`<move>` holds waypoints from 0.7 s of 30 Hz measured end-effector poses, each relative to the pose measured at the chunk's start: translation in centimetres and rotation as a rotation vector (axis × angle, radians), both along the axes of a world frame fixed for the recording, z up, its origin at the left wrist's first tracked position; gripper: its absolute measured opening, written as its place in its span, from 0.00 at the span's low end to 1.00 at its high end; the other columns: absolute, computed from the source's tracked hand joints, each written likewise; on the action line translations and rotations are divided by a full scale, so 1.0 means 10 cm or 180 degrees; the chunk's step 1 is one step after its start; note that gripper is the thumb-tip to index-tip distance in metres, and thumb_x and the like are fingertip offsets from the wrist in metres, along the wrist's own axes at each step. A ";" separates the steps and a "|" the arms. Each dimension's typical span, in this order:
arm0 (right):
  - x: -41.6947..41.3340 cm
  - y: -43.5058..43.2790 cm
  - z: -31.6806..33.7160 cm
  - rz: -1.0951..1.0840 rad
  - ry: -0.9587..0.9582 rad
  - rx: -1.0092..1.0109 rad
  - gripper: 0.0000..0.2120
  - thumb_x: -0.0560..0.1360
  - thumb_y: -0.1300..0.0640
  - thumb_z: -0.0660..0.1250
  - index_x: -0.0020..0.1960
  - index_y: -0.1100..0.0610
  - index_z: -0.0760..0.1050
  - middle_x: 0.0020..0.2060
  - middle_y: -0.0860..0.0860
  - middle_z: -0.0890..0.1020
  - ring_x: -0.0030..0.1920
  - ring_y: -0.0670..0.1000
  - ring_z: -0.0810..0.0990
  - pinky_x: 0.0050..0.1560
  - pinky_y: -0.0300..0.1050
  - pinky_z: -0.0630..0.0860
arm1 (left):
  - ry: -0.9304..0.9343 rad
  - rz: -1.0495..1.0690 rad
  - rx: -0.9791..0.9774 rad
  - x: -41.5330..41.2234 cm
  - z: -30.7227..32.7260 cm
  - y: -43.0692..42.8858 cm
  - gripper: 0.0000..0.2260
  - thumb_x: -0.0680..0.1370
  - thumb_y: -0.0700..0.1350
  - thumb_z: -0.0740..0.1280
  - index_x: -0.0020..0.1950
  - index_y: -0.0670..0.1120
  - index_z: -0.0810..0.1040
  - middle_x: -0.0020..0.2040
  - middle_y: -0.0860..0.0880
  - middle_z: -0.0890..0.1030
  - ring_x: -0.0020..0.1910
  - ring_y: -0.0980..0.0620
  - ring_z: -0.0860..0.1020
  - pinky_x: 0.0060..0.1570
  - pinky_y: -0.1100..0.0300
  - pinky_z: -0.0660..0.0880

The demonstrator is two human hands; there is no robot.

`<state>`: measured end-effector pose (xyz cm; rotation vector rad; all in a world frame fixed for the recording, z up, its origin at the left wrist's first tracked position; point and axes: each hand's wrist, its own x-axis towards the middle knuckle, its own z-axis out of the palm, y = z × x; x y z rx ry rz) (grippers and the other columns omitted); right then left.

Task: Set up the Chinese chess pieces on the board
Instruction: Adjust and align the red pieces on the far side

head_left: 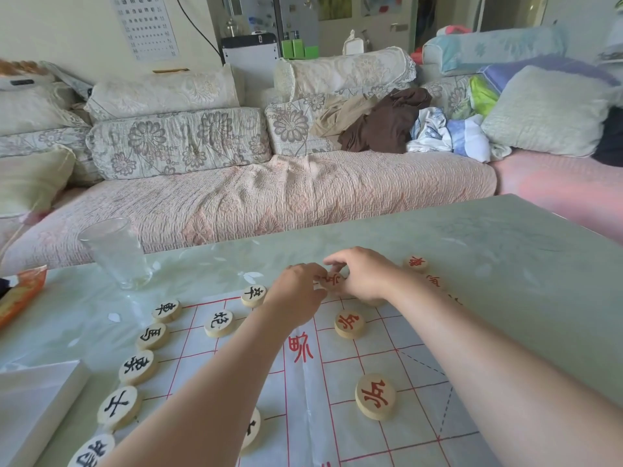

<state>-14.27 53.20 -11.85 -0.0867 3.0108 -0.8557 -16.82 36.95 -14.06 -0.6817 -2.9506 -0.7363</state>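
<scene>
Surface: pale green table (pixel 488 264), glossy, faint leaf pattern. A thin white board (pixel 354 429) with red grid lines lies on its near part.

Room: a sofa (pixel 269 197) under a pink quilted cover runs along the table's far side. It carries flowered cushions (pixel 178 139) and a heap of brown and light clothes (pixel 381 123). Eye chart (pixel 148 25) on the wall behind.

Pieces: black-lettered pieces (pixel 138 366) run in a line down the board's left edge, with a few more just inside it. Two red-lettered pieces (pixel 375 396) stand apart on the right half. Further red ones (pixel 416 263) lie off the board, beyond the right forearm.

Hands: both meet at the board's far edge over one red piece (pixel 332 281).
- Right hand (pixel 364 274): fingers curled, pinching that piece from the far side.
- Left hand (pixel 296 291): back up, fingers bent toward the same piece. Tips hidden, so cannot tell whether it grips.

Edges and room:
- Drinking glass (pixel 116 254) upright near the far left edge, well apart from the board.
- Orange packet (pixel 20 298) at the left edge.
- White box (pixel 33 409) at near left, just beside the black row.
- Right of the board, bare tabletop runs to the far corner.
</scene>
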 end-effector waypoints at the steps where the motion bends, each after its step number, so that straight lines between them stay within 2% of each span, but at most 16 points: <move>1: -0.01 0.00 0.00 -0.0005 -0.0007 -0.0004 0.29 0.72 0.44 0.73 0.72 0.44 0.71 0.59 0.40 0.80 0.58 0.47 0.77 0.55 0.40 0.70 | 0.0043 0.0006 0.0016 0.00 0.00 0.01 0.15 0.75 0.45 0.69 0.62 0.51 0.77 0.58 0.51 0.81 0.58 0.49 0.76 0.59 0.51 0.73; 4: -0.04 0.03 -0.01 0.0001 -0.0063 0.0005 0.32 0.70 0.51 0.76 0.72 0.45 0.71 0.59 0.39 0.80 0.58 0.46 0.78 0.57 0.41 0.71 | 0.0137 0.0045 0.0093 -0.01 0.00 0.02 0.12 0.74 0.47 0.70 0.58 0.51 0.79 0.54 0.51 0.82 0.55 0.49 0.77 0.56 0.50 0.74; 8: -0.04 0.03 -0.02 -0.0018 -0.0087 -0.0062 0.32 0.70 0.51 0.76 0.72 0.46 0.71 0.62 0.41 0.79 0.61 0.48 0.77 0.62 0.43 0.72 | 0.0180 0.0130 0.0146 -0.02 -0.01 0.04 0.12 0.74 0.48 0.70 0.57 0.51 0.78 0.53 0.52 0.81 0.55 0.49 0.76 0.56 0.50 0.75; 12: -0.04 0.03 -0.03 -0.0016 -0.0086 -0.0097 0.32 0.70 0.49 0.76 0.72 0.45 0.71 0.61 0.39 0.80 0.57 0.46 0.78 0.57 0.41 0.72 | 0.0207 0.0154 0.0076 0.01 -0.02 0.04 0.12 0.74 0.50 0.71 0.57 0.52 0.77 0.54 0.52 0.80 0.57 0.50 0.74 0.57 0.50 0.73; 15: -0.02 0.02 0.00 -0.0008 -0.0104 -0.0099 0.32 0.71 0.48 0.75 0.73 0.43 0.70 0.61 0.38 0.79 0.52 0.45 0.76 0.53 0.40 0.69 | 0.0229 0.0132 0.0000 0.03 0.01 0.03 0.15 0.75 0.50 0.70 0.60 0.51 0.75 0.56 0.51 0.79 0.58 0.49 0.74 0.57 0.52 0.73; 18: 0.02 0.04 0.09 -0.0065 -0.0050 -0.0076 0.29 0.74 0.56 0.71 0.73 0.42 0.69 0.64 0.38 0.76 0.54 0.45 0.75 0.53 0.39 0.69 | 0.0236 0.0094 0.0073 0.07 0.06 0.00 0.19 0.75 0.48 0.70 0.64 0.49 0.73 0.58 0.50 0.77 0.58 0.49 0.74 0.57 0.53 0.73; 21: 0.12 0.06 0.23 -0.0108 0.0045 -0.0063 0.25 0.74 0.55 0.72 0.69 0.41 0.73 0.60 0.38 0.78 0.56 0.45 0.77 0.52 0.39 0.71 | 0.0312 0.0053 0.0208 0.20 0.15 -0.06 0.16 0.75 0.46 0.69 0.63 0.50 0.75 0.56 0.50 0.76 0.56 0.50 0.74 0.56 0.55 0.72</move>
